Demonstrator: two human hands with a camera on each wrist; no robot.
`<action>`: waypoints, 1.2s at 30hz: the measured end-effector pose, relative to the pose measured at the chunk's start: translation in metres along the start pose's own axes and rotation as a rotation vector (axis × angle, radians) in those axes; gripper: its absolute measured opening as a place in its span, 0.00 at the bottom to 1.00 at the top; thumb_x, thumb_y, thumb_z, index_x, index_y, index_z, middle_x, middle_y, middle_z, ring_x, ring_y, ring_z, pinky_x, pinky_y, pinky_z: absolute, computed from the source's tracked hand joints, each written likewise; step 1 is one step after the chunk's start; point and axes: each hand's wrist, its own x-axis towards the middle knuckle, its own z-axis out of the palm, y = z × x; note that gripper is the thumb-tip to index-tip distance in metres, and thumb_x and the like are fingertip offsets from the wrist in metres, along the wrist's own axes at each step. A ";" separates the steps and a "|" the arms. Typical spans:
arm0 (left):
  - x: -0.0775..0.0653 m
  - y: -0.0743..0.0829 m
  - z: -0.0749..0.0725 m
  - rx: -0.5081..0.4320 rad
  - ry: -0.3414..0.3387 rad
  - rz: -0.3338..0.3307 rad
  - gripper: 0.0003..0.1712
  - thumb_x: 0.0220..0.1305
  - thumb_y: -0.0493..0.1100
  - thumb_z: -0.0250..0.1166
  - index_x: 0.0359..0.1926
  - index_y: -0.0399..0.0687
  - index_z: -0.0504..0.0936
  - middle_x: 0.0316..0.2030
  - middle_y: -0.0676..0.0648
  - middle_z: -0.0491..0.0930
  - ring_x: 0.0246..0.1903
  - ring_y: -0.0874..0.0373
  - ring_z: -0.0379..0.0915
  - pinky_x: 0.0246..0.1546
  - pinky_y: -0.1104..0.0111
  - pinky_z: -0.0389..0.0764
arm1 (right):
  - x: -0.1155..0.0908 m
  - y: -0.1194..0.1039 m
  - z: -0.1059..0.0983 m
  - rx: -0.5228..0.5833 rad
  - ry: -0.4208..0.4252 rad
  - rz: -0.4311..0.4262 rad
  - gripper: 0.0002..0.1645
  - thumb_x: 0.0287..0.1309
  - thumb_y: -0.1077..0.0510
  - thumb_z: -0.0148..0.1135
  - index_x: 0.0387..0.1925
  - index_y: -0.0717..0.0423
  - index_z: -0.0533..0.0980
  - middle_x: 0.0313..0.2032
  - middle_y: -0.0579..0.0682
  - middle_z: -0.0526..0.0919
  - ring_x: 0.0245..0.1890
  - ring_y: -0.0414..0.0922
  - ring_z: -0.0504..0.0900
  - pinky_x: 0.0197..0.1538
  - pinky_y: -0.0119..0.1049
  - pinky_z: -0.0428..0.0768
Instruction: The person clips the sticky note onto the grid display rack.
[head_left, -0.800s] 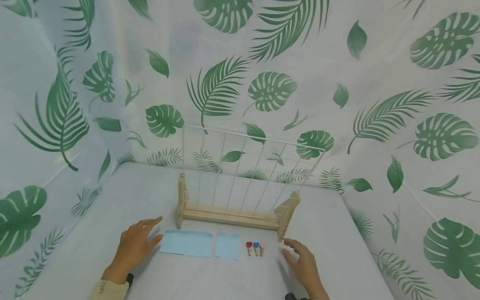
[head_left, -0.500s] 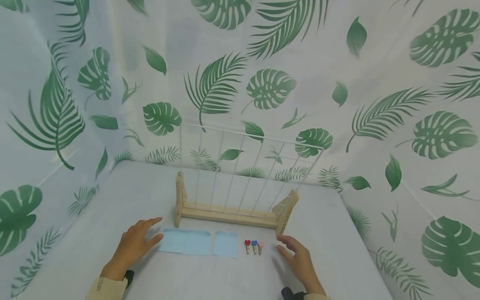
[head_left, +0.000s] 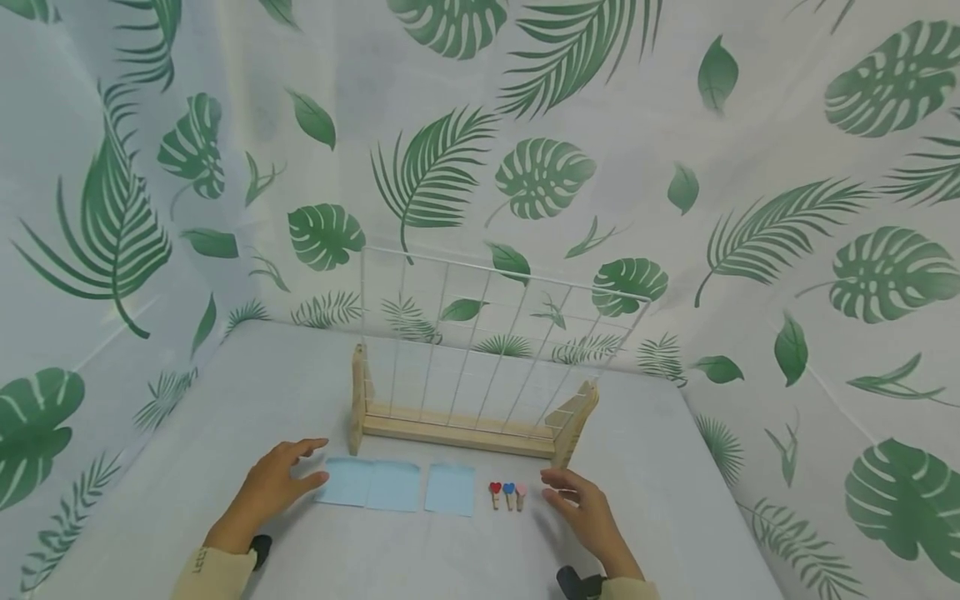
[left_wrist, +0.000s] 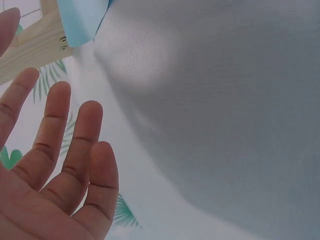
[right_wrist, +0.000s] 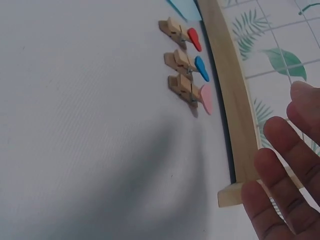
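My left hand [head_left: 270, 487] hovers at the left end of a row of light blue paper squares [head_left: 393, 486], its fingers relaxed and holding nothing. To the right of the papers lie three small wooden clothespins with heart tops: a red one [head_left: 495, 493], a blue one [head_left: 510, 495] and a pink one [head_left: 521, 497]. Just right of the pink clothespin is my right hand [head_left: 585, 508], fingers loosely bent with nothing in them. In the right wrist view the clothespins [right_wrist: 181, 62] lie on their sides, apart from the fingers [right_wrist: 285, 175].
Behind the papers and clothespins stands a wooden rack [head_left: 457, 433] with a tall white wire grid [head_left: 491, 273] leaning back. The white tabletop [head_left: 420, 558] meets a leaf-printed backdrop [head_left: 450, 92] on the left, back and right.
My right hand has moved left, closer to the pink clothespin. The left hand stays nearly in place. The papers, clothespins and rack have not moved on the table.
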 end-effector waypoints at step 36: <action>0.014 -0.009 0.006 -0.085 -0.045 -0.064 0.29 0.70 0.42 0.73 0.66 0.32 0.80 0.53 0.32 0.84 0.52 0.35 0.81 0.54 0.39 0.82 | 0.033 -0.010 0.010 0.044 -0.297 -0.052 0.16 0.70 0.64 0.71 0.55 0.70 0.83 0.53 0.64 0.88 0.54 0.62 0.85 0.56 0.42 0.86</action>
